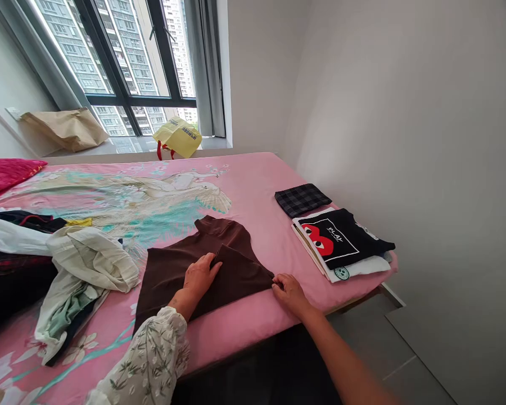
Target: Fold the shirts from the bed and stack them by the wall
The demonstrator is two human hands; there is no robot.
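A dark brown high-neck top point(172, 275) lies partly folded near the front edge of the bed, its collar pointing away from me. My left hand point(199, 279) rests over its middle, fingers closed on a folded edge of the fabric. At the lower right corner of the same top, my right hand point(292, 295) pinches the cloth between thumb and fingers. The underside of the top and the fingertips beneath the cloth are hidden.
Left of the top lies a loose heap of clothes with cream trousers point(95, 259). Folded shirts point(341, 239) and a dark checked folded cloth point(302, 198) sit at the bed's right edge. A paper bag point(69, 128) and yellow bag point(179, 136) stand by the window.
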